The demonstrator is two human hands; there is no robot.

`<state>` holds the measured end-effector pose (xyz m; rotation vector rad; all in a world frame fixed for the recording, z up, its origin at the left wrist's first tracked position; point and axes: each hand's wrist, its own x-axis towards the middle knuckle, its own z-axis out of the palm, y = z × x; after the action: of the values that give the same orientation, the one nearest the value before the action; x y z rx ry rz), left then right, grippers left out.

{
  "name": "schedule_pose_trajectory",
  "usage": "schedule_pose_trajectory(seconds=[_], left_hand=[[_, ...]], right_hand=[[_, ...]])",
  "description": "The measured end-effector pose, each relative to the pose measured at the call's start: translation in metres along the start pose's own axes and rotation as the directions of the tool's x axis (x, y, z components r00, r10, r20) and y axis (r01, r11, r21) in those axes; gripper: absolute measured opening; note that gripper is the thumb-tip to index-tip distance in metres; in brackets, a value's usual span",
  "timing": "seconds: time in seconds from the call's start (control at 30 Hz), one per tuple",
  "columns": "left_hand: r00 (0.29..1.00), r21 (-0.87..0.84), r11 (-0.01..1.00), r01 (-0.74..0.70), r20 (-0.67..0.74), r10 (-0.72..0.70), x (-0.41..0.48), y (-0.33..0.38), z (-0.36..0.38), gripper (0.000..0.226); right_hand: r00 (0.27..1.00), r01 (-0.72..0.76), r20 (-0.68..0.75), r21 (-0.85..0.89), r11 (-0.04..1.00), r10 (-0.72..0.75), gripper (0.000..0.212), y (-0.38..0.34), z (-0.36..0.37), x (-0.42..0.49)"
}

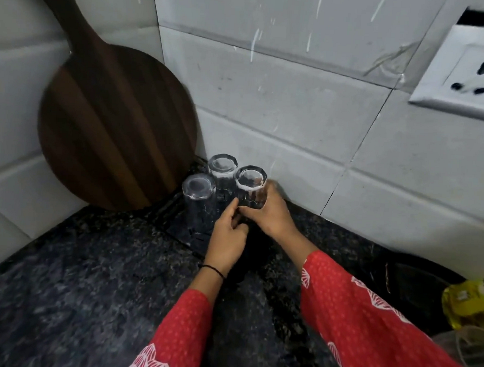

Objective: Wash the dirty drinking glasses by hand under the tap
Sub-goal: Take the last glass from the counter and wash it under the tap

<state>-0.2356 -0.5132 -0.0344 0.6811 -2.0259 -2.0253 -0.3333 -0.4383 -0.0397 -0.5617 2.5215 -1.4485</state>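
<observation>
- The right hand [270,216] grasps a clear inverted drinking glass [250,186] at the far corner of the dark granite desk [89,259]; the left hand [227,236] touches its base, grip uncertain.
- Likely the draining step; the next move calls for a release that does not knock the neighbouring glasses [197,192].

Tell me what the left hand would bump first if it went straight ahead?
Most likely the glass that the right hand grips. The left hand points at its lower part and seems almost to touch it, though depth is unclear.
</observation>
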Motion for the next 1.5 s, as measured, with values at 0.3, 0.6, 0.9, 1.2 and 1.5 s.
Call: schedule_pose_trajectory(seconds=[0.3, 0.6, 0.9, 1.2, 1.5], left_hand=[[0.984, 0.032, 0.993, -0.116, -0.133, 0.120, -0.049, 0.029, 0.013, 0.052], [0.924, -0.183, 0.912, -0.368, 0.038, 0.380, -0.198, 0.018, 0.085, 0.025], [0.922, -0.091, 0.987, -0.133, 0.354, 0.157, -0.216, -0.007, 0.187, 0.040], [0.893, -0.131, 0.987, -0.093, 0.427, 0.141, -0.282, -0.008, 0.245, 0.030], [0.867, 0.016, 0.991, -0.130, 0.486, 0.106, -0.364, 0.031, 0.416, 0.049]], right_hand=[[0.994, 0.046, -0.100, 0.043, 0.998, -0.041, 0.067, -0.026, -0.040, -0.075], [0.573, 0.220, -0.766, -0.196, 0.955, -0.290, 0.059, 0.018, -0.156, -0.288], [0.866, -0.038, -0.472, 0.262, 0.964, 0.162, 0.090, 0.091, -0.175, -0.289], [0.828, -0.002, -0.541, 0.264, 0.965, 0.149, 0.067, 0.116, -0.243, -0.366], [0.756, -0.054, -0.623, 0.245, 0.968, 0.200, 0.073, 0.173, -0.389, -0.481]])
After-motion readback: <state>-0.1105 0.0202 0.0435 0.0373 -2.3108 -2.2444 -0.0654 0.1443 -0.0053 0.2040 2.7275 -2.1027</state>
